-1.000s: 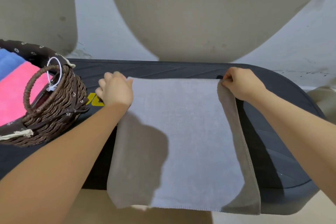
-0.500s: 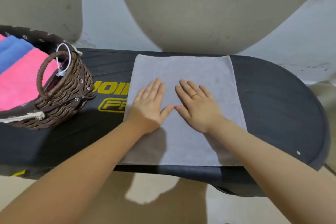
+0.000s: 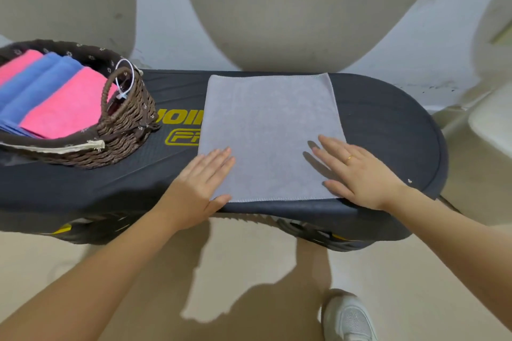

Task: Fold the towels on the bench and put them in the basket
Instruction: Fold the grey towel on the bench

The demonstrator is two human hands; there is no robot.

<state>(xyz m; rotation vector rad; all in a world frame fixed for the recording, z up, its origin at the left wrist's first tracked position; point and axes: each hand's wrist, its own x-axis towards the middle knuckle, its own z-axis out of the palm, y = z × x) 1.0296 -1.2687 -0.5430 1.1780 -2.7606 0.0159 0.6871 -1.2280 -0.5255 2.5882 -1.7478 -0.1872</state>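
A grey towel (image 3: pixel 270 130), folded once, lies flat on the black bench (image 3: pixel 388 130). My left hand (image 3: pixel 201 183) rests palm down on the towel's near left corner, fingers spread. My right hand (image 3: pixel 357 171), with a ring, lies flat on the near right corner. Neither hand grips anything. At the bench's left end stands a brown wicker basket (image 3: pixel 124 124) holding folded pink towels (image 3: pixel 66 108) and blue towels (image 3: pixel 36 83).
The bench carries yellow lettering (image 3: pixel 180 119) beside the towel. Large pale rounded objects (image 3: pixel 291 8) with yellow rims stand behind the bench. My white shoe (image 3: pixel 347 318) is on the beige floor below.
The towel was folded over and laid flat on the bench. My hands then slid from its middle outward to the two near corners.
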